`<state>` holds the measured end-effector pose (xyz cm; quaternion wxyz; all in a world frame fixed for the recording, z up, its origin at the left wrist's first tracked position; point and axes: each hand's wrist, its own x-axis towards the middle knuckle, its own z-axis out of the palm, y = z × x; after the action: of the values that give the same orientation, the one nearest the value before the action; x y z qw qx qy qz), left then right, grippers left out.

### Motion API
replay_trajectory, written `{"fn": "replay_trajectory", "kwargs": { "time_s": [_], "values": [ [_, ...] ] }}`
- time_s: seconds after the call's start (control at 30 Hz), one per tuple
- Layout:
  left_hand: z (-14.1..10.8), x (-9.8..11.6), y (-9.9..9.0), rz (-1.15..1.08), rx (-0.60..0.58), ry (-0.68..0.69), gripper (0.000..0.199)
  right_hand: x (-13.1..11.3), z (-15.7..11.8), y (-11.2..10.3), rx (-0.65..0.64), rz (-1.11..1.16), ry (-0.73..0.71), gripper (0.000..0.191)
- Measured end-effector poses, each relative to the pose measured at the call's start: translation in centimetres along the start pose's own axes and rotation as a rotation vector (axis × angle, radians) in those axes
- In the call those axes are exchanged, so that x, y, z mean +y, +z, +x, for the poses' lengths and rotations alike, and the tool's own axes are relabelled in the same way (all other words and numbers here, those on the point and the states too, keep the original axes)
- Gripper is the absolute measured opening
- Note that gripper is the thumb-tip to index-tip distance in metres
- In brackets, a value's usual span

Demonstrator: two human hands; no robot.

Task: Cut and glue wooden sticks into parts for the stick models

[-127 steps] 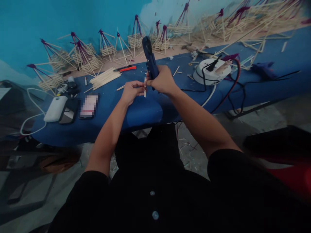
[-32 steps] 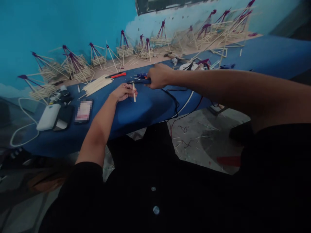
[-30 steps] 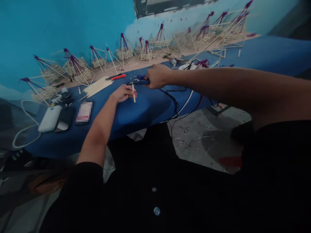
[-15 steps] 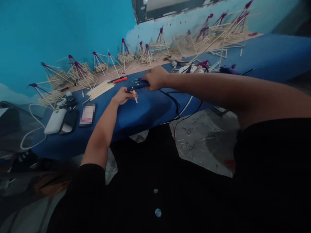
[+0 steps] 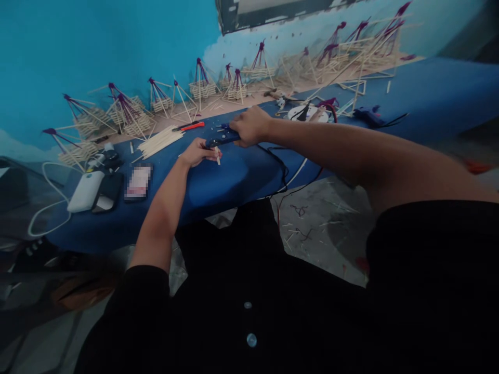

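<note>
My left hand [image 5: 198,152] is closed on short pale wooden sticks [image 5: 218,156], whose ends poke down below the fingertips. From the right, my right hand [image 5: 251,126] grips a dark blue hand tool [image 5: 224,137]. Its narrow end reaches to the fingers of my left hand, close to the sticks; the tool's exact kind is hard to make out. A bundle of long wooden sticks [image 5: 161,142] lies left of the hands. Across its top end rests an orange and black cutter knife [image 5: 191,126].
Stick frames with purple tops [image 5: 202,85] line the wall side of the blue table [image 5: 218,189]. A phone [image 5: 138,182], a white power bank [image 5: 86,191] and a looped cable lie left. Black cords [image 5: 283,169], a white plate [image 5: 307,114] and another dark blue object [image 5: 368,116] are right.
The view has shifted slightly. Both hands hold nearly the same pose over the table, with the sticks and the blue tool still in them.
</note>
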<state>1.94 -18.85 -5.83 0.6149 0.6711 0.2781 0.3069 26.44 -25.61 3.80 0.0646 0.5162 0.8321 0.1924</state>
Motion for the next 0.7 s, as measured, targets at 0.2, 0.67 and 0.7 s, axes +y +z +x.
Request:
{"fn": "replay_trajectory", "kwargs": {
  "time_s": [0.2, 0.67, 0.7],
  "values": [
    [0.0, 0.3, 0.2, -0.056, 0.054, 0.002, 0.032, 0.5, 1.0, 0.8, 0.052, 0.102, 0.046, 0.036],
    [0.0, 0.1, 0.4, -0.05, 0.114, -0.018, 0.043, 2.2, 1.1, -2.0, 0.154, 0.441, 0.329, 0.039],
    [0.0, 0.1, 0.5, -0.036, 0.128, -0.012, 0.044, 2.2, 1.0, -2.2, 0.162, 0.508, 0.35, 0.037]
  ]
}}
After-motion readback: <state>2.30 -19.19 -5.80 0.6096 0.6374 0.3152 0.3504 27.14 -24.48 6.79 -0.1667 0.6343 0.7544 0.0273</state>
